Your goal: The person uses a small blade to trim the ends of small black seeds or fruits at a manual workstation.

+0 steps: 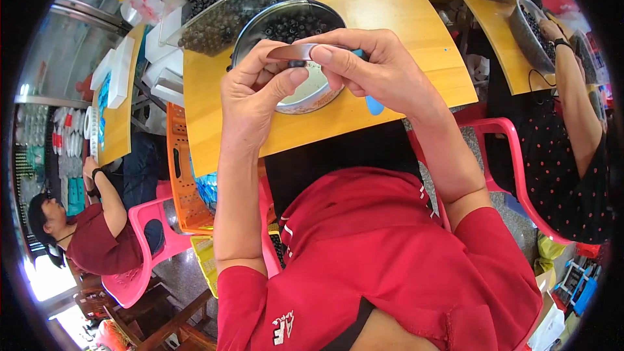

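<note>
Over a metal-rimmed bowl (325,101), both of my hands are close together. My left hand (257,84) is closed, pinching a small dark round piece (297,64) between thumb and fingers. My right hand (374,65) grips a knife (291,52) whose shiny blade lies across the left fingertips, just above the round piece. A bit of blue shows behind the right fingers, perhaps its handle. Many similar dark round pieces (292,27) lie in the far part of the bowl; its near part shows a pale inside. A blue rounded end (374,105) pokes out below my right hand.
A clear tub (250,10) full of dark round pieces stands behind the bowl on the yellow wooden table (403,19). At left sits a person (97,234) on a pink chair; at right another person's arm (575,91) reaches to a bowl (530,36). An orange crate (185,175) stands left of me.
</note>
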Demonstrator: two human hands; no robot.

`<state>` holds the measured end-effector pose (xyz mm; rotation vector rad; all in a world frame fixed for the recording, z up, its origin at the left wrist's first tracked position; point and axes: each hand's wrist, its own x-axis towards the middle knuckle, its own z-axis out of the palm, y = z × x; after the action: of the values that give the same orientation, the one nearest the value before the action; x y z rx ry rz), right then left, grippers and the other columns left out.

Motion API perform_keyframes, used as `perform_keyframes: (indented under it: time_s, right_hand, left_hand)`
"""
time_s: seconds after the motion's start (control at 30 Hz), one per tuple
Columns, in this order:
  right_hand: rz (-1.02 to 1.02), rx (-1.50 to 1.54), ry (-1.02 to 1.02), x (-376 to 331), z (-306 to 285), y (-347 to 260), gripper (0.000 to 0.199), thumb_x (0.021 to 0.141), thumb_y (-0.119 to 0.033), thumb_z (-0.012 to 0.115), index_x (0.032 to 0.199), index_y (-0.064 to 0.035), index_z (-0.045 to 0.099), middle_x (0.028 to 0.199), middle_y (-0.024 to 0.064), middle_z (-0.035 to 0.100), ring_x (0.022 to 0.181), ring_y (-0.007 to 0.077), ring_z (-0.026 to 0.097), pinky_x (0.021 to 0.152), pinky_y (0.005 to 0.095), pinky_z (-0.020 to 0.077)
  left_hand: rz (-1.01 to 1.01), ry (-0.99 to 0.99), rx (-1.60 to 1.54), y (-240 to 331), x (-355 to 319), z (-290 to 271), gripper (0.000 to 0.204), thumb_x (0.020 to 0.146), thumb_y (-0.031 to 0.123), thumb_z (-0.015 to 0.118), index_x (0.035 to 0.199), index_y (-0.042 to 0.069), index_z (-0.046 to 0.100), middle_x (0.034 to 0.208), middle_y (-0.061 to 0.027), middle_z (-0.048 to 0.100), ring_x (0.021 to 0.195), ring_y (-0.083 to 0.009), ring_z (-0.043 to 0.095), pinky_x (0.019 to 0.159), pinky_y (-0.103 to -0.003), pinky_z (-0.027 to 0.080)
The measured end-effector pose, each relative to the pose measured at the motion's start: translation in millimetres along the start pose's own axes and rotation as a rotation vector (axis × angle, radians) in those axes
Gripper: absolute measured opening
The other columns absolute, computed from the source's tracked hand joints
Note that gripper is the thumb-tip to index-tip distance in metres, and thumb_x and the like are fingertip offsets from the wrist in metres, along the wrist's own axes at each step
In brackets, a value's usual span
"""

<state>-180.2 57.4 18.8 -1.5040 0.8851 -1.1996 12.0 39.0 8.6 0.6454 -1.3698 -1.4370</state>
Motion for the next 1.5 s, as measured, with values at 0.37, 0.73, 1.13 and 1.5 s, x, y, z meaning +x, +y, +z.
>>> perform_keyframes:
  time_s: [0.37, 0.73, 1.13, 1.5]
  right_hand:
    - [-0.021, 0.131, 0.063, 4, 6, 6, 0.029, 0.091, -0.025, 0.065, 0.106, -0.0008, 0.066, 0.066, -0.0028, 0.054, 0.053, 0.0009, 0.042, 0.044, 0.017, 0.0303]
    - [0.122, 0.379, 0.072, 6, 8, 7, 0.026, 0.088, -0.02, 0.068, 0.105, -0.0007, 0.065, 0.069, -0.0028, 0.054, 0.051, -0.0007, 0.037, 0.043, 0.0167, 0.0245]
    - [-0.028, 0.091, 0.168, 6, 8, 10, 0.028, 0.088, -0.021, 0.068, 0.108, -0.0013, 0.066, 0.07, -0.0019, 0.058, 0.055, 0.001, 0.046, 0.045, 0.0163, 0.0329]
    - [-0.183, -0.011, 0.104, 4, 11, 14, 0.03, 0.094, -0.022, 0.06, 0.118, -0.0055, 0.064, 0.067, -0.0026, 0.057, 0.054, 0.0, 0.046, 0.044, 0.0159, 0.0318]
  left_hand:
    - [-0.043, 0.026, -0.179, -10, -2, 3, 0.021, 0.079, 0.001, 0.072, 0.099, 0.0, 0.064, 0.087, -0.0029, 0.064, 0.074, -0.0083, 0.057, 0.064, -0.022, 0.045]
    - [-0.048, 0.034, -0.184, -10, -2, 12, 0.026, 0.084, 0.003, 0.068, 0.108, -0.002, 0.06, 0.088, -0.0069, 0.065, 0.072, -0.0101, 0.056, 0.063, -0.022, 0.045]
    - [-0.141, 0.027, -0.447, -18, 0, 12, 0.025, 0.087, 0.004, 0.064, 0.111, 0.0, 0.061, 0.092, -0.0084, 0.064, 0.075, -0.0147, 0.059, 0.067, -0.025, 0.048]
    - [-0.111, 0.118, -0.486, -23, 1, 11, 0.015, 0.087, 0.006, 0.065, 0.101, 0.004, 0.062, 0.086, -0.0037, 0.065, 0.076, -0.0107, 0.059, 0.069, -0.026, 0.046]
